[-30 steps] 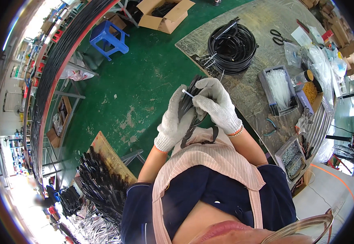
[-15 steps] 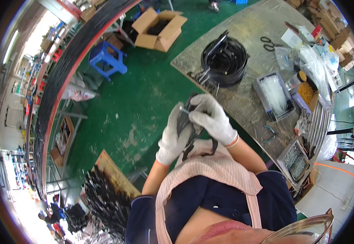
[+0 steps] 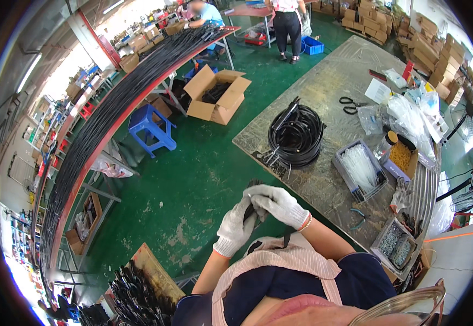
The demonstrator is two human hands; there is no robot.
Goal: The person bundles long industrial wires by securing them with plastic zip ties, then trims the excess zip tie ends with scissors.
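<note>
In white knit gloves, my two hands meet in front of my apron, over the gap beside the table. My left hand (image 3: 235, 227) is closed around a dark black bundle (image 3: 249, 211), apparently of cable. My right hand (image 3: 281, 206) lies across its top with the fingers curled against it. Most of the bundle is covered by the gloves. On the table ahead rests a large coil of black cable (image 3: 313, 142) with bare metallic ends towards its near left side.
Right of the coil are black scissors (image 3: 350, 105), a box of clear strips (image 3: 384, 183), pliers (image 3: 359, 218) and a screw tray (image 3: 376, 247). A blue stool (image 3: 152, 130) and open carton (image 3: 201, 110) stand on the floor. Black cables fill a long rack (image 3: 98, 111). Two people are farther off.
The view has tilted up, showing more of the room. My hands have drawn closer together, and the small pale piece seen between my fingers earlier is hidden.
</note>
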